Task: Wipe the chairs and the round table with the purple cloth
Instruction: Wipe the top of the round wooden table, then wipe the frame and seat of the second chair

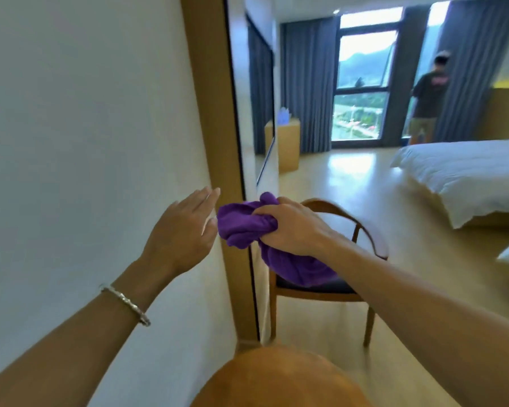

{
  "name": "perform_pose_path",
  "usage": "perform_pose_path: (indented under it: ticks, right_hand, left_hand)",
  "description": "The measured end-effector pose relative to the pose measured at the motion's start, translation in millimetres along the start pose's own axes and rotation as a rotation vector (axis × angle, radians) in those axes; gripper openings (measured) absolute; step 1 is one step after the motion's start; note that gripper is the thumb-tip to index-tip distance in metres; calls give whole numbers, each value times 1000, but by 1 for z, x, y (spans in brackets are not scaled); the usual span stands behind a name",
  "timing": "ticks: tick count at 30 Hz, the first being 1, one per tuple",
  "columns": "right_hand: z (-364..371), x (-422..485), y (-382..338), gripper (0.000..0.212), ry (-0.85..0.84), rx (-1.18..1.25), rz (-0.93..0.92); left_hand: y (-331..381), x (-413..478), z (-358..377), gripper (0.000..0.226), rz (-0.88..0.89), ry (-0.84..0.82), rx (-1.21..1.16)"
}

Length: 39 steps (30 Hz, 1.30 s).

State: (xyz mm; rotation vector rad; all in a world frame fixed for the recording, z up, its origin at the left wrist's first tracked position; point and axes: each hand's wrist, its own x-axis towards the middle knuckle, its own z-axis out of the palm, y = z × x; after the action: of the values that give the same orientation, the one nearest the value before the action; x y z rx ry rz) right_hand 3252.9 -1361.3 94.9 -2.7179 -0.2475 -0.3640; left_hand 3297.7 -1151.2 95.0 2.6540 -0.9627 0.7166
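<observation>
The round bench [276, 380] is cut off by the lower edge. One chair [321, 292] is seen, its seat and back partly hidden by the cloth [241, 227] and the right forearm [409, 289]. The one cloth is held bunched over the chair, gripped by the right hand [294, 227]. The left hand [182, 227] is held released, fingers [202, 198] straight, just beside the cloth. One blurred person [429, 92] is seen by the curtains [306, 83].
</observation>
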Motion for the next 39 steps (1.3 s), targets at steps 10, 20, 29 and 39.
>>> perform_pose_path:
  ticks: [10,20,29,39]
  right_hand:
    - [-164,-109,92,34,145,-102,49]
    - [-282,-249,272,36,132,-188,142]
    - [-298,-294,388,42,108,-183,281]
    - [-258,-200,487,45,4,-236,300]
  left_hand:
    - [183,82,-38,61,155,108,-101]
    - [395,136,15,50,201,101,-109]
    - [463,169,90,48,146,-14,-161]
    - [422,258,217,47,-9,-67,-267]
